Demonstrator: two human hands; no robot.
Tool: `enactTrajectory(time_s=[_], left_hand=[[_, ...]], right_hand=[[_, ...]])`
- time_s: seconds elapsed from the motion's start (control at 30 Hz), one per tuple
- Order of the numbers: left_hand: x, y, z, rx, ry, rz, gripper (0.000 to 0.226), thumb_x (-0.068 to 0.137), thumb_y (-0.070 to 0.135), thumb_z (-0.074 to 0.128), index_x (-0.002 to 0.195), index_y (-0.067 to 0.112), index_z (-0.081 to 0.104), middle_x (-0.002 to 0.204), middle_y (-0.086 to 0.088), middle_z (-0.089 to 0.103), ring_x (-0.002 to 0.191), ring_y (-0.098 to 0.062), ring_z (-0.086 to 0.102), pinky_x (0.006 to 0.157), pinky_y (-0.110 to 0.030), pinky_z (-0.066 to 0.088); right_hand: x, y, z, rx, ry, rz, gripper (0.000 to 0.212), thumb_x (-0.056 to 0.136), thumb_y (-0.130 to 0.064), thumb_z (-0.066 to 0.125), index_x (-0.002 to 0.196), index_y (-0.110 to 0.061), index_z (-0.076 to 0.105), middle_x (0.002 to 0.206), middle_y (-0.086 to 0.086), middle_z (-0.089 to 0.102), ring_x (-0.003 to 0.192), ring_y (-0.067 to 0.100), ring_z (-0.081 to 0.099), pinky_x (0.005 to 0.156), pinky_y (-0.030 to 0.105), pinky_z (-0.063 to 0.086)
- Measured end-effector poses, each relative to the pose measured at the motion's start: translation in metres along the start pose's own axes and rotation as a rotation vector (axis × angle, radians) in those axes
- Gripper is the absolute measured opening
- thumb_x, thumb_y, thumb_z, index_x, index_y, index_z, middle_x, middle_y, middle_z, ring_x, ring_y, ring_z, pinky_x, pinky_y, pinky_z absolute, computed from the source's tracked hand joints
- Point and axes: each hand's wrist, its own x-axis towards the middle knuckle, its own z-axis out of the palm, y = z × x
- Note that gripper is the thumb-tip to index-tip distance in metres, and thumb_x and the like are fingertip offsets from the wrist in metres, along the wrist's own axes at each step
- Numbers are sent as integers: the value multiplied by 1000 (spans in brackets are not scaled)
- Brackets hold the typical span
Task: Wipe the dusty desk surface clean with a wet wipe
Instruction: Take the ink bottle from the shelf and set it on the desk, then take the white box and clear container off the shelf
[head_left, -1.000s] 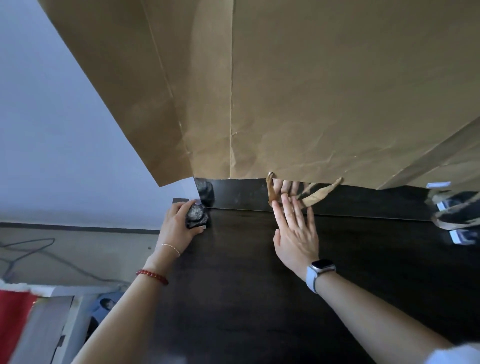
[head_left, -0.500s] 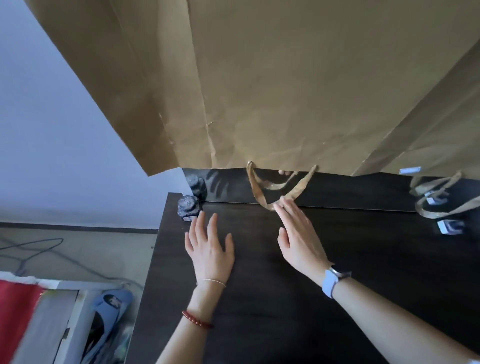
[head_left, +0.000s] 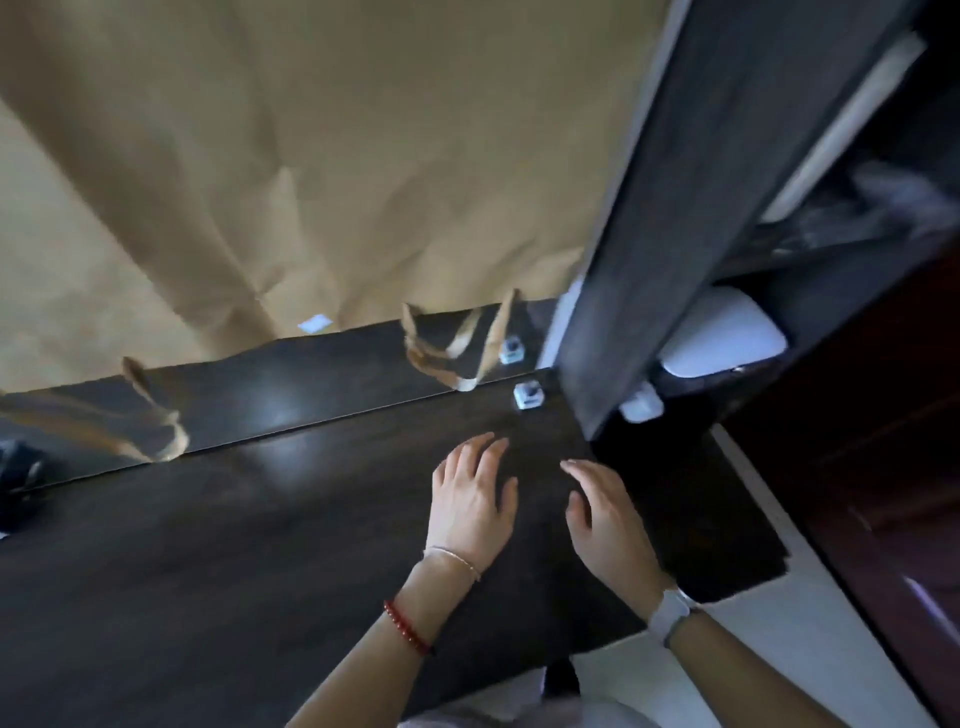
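The dark wooden desk (head_left: 260, 545) fills the lower left of the head view, with a glossy dark back panel behind it. My left hand (head_left: 470, 499) hovers palm down over the desk's right end, fingers spread and holding nothing. Just to its right, my right hand (head_left: 605, 512) is also palm down with relaxed fingers near the desk's right edge. No wet wipe shows in either hand or on the desk. The frame is motion-blurred.
Large brown paper bags (head_left: 311, 156) hang over the back of the desk, their handles (head_left: 447, 358) dangling. A small clear-white block (head_left: 529, 395) sits at the back right corner. A dark cabinet panel (head_left: 675, 182) and a white object (head_left: 722, 335) stand to the right.
The view has swung from the desk's left end to its right end. My left hand let go of the dark object at the left corner, and both hands moved right across the desk.
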Motion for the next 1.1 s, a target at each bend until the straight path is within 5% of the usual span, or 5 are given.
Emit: enactTrajectory(time_s=[0.3,0.47,0.77,0.93,1.1], left_hand=[[49,148,84,-61,-10,121,36,80,28,42,109,13,57,104,-7,62,94,-27,59,78,-36,49],[77,145,107,-210,-169,-523,28,87,28,53,102,4,54,109,-12,55,102,-27,52,77,-31,41],[113,137,132,-675,-148,-1070,43,80,48,59,65,7,63,72,-4,66,80,-25,64,71,-32,46],[110,136,130,-668,-162,-996,32,82,36,60,58,15,57,64,1,61,79,-25,63,67,-32,43],[90,140,121,-687,-140,-896,28,83,32,61,62,14,58,67,1,62,72,-20,60,68,-29,46]], right_hand=[[34,113,-118,81,163,222,32,87,-3,55,119,-3,54,112,13,60,103,23,57,86,26,42],[102,122,-131,655,160,869,66,86,-43,54,135,-5,31,114,10,54,106,28,55,91,43,48],[159,122,-126,1026,81,1170,76,79,-48,65,135,-12,29,132,11,41,110,32,51,83,41,54],[160,124,-123,1076,99,1156,57,87,-36,60,131,-8,37,127,16,45,115,35,49,95,45,46],[153,123,-126,1117,103,1159,50,86,-33,61,125,-8,43,79,5,42,96,25,50,93,41,44]])
